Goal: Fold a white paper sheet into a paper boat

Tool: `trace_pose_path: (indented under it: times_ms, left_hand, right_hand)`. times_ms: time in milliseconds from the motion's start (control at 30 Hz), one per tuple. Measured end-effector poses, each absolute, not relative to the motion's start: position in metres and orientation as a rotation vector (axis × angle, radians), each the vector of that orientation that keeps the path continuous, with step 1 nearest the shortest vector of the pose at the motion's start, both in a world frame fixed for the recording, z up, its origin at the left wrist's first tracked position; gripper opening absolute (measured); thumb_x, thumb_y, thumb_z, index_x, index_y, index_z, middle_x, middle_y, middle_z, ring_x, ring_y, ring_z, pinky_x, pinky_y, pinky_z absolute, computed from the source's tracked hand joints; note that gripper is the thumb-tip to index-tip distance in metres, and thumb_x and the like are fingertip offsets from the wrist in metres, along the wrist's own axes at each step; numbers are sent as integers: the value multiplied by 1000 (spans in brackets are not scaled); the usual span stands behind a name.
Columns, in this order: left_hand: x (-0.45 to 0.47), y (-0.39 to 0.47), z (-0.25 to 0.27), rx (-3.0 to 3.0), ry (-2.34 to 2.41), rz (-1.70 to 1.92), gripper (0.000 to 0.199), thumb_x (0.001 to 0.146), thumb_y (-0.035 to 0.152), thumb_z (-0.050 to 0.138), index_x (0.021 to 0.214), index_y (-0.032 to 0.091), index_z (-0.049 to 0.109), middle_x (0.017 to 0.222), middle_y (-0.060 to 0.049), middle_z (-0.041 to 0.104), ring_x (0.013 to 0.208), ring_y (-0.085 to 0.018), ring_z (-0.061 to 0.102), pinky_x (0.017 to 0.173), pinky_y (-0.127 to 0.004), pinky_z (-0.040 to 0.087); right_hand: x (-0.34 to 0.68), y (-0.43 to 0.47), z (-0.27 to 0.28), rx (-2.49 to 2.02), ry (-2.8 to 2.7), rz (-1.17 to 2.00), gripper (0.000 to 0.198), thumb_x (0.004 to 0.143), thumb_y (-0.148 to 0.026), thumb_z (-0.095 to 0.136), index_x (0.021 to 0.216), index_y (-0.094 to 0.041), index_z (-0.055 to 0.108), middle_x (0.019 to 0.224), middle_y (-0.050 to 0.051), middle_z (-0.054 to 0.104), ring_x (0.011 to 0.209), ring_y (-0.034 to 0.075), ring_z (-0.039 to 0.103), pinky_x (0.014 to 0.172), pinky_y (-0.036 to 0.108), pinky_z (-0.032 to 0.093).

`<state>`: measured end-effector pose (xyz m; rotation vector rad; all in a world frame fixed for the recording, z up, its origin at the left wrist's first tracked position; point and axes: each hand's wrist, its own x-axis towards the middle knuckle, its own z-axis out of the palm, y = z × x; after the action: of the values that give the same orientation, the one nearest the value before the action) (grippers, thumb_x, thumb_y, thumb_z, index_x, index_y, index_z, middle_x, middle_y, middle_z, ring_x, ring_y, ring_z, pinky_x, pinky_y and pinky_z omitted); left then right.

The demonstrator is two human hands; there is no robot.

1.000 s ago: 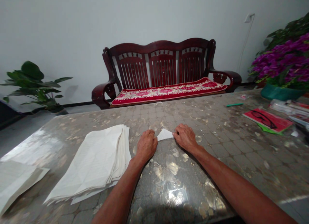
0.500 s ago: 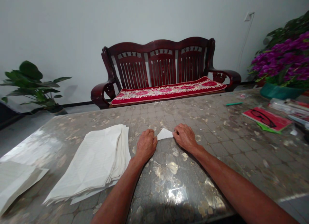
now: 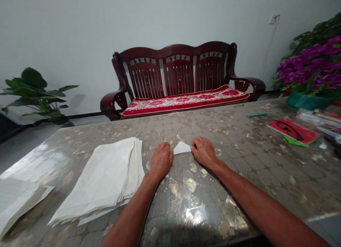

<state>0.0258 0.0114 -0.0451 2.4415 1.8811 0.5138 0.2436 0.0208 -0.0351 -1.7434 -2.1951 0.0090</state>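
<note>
A loose, creased white sheet (image 3: 21, 200) lies at the far left of a patterned table (image 3: 239, 133), with a leafy plant (image 3: 37, 94) on the floor beyond it, as a person works bare-handed at the tabletop. Next comes a stack of white paper (image 3: 103, 176), its edges fanned unevenly, just beside the left forearm. The left hand (image 3: 162, 158) rests on the table with fingers curled inward and drawn together, touching the left end of a small folded piece of white paper (image 3: 182, 147); the fingertips are hidden, so whether they pinch or merely press cannot be told. The folded piece lies low on the table between the hands, its peak pointing away toward a dark red wooden bench (image 3: 173, 73). It should prove very light, stiffer along its folds than a single sheet, easily creased or torn by a hard pull, and liable to slide on the shiny surface; its two outer corners look the surest places to take hold. The right hand (image 3: 204, 151) meets the other end, thumb and fingers bent close together, its exact grip also unclear. Farther right are a green pen (image 3: 258, 114), black glasses (image 3: 290, 128) on a red booklet (image 3: 311, 135), and purple flowers (image 3: 311, 65).
</note>
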Motion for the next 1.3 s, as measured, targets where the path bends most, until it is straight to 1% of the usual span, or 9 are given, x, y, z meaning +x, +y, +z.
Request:
trace_pose_path:
  times_ms: [133,300,433,533,633,733,800,1100,1300]
  left_hand:
    - [27,11,-44,2445,1903,496,21,96,24,48,109,15,63,119,-11,64,108,-26,57,97,-38,46]
    - [28,11,-41,2457,1912,485,22,97,24,47,110,15,63,119,-12,64,108,-26,57,96,-39,46]
    - [27,11,-38,2424,1894,497,23,97,25,46,107,15,64,118,-13,65,107,-27,57,97,-41,45]
    - [23,11,-36,2350,1786,620,18,97,25,48,95,18,66,118,-11,67,107,-25,60,99,-40,45]
    - [20,11,-35,2250,1670,742,16,93,26,57,79,21,64,116,-7,70,108,-22,62,101,-39,45]
    - [18,13,-35,2172,1628,790,12,86,25,66,74,22,64,115,-5,72,110,-22,63,103,-39,45]
    - [18,14,-36,2154,1625,785,14,85,23,66,72,21,63,116,-6,72,112,-22,64,104,-39,44]
    - [23,16,-38,2257,1695,714,18,91,22,57,75,20,63,119,-9,70,109,-23,63,103,-40,44]
    - [27,16,-36,2265,1748,686,16,90,21,57,75,20,62,118,-9,69,107,-24,62,102,-40,45]
  right_hand:
    - [239,17,-35,-1574,-2276,-85,20,93,-15,54,107,-21,67,109,7,67,100,22,54,84,34,32]
    - [236,18,-38,-1477,-2389,-131,23,95,-12,51,98,-22,72,99,6,68,92,21,54,80,33,31]
    - [239,21,-43,-1475,-2350,-67,25,94,-10,52,101,-21,73,99,6,68,91,20,55,80,31,34]
    - [241,22,-45,-1474,-2316,-12,29,93,-9,51,106,-21,73,101,6,68,94,19,56,82,30,37]
    - [242,23,-46,-1489,-2309,32,29,93,-9,52,106,-22,73,102,6,69,95,20,57,84,29,39]
    - [242,24,-45,-1486,-2304,42,29,92,-8,52,105,-22,74,102,6,69,96,20,58,85,29,40]
    - [242,24,-45,-1484,-2306,49,29,93,-9,51,104,-22,74,102,6,69,96,20,58,85,29,40]
    - [241,24,-45,-1500,-2304,57,29,93,-9,51,104,-22,75,102,6,69,96,20,58,85,29,39]
    - [241,22,-43,-1512,-2312,46,29,94,-10,51,104,-23,75,102,6,69,95,20,57,83,28,38]
